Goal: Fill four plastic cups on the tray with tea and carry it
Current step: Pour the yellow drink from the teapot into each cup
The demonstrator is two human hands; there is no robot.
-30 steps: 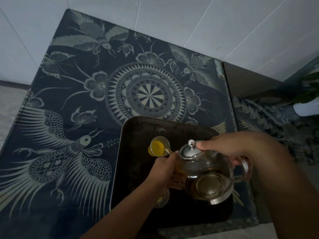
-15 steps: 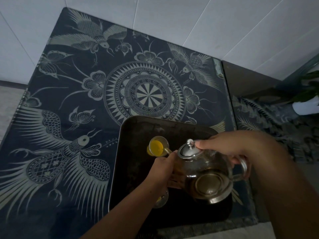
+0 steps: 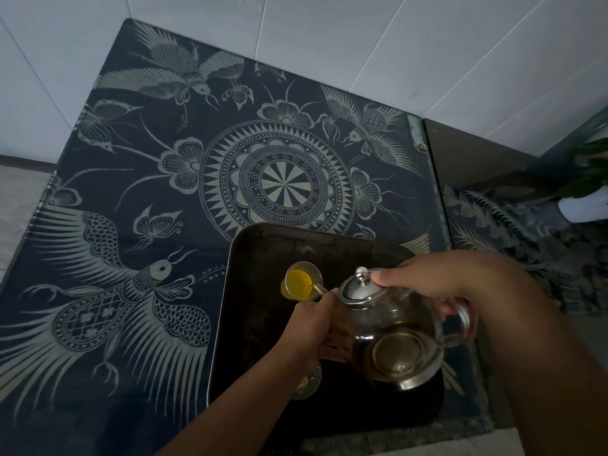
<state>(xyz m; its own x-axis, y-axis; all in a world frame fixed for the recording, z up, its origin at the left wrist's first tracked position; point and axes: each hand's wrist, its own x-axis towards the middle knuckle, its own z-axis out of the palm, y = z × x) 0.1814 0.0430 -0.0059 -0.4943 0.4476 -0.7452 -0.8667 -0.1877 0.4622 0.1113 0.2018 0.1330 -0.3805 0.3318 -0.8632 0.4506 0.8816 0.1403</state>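
Head view: one camera, and I'm looking down on a dim table top, with both hands low and right of centre.
Tray (image 3: 256,324): dark with rounded corners. It sits on the table in the lower middle of the frame.
Teapot (image 3: 394,337): glass, tipped toward the left of the frame and held above the tray's right half. There's brown tea inside, and its round base is turned up toward me.
Right hand (image 3: 437,278): the fingers are hooked through the handle on the pot's right side. The forefinger reaches out and presses on the metal lid (image 3: 360,289).
Left hand (image 3: 312,324): tucked against the pot's body just under the spout. I cannot tell whether it grips or only steadies.
Far cup (image 3: 301,280): clear, standing on the tray's upper left part with yellow tea in it. The spout tip is right over its rim.
Near cup (image 3: 309,381): lower on the tray, mostly hidden under the left wrist, with a touch of yellow showing.
Table (image 3: 131,199): dark, patterned with pale birds, butterflies and a round medallion. It fills the left and centre.
Plant pot (image 3: 584,209): white with green leaves, at the right edge.
Wall (image 3: 329,34): white tiles across the top.
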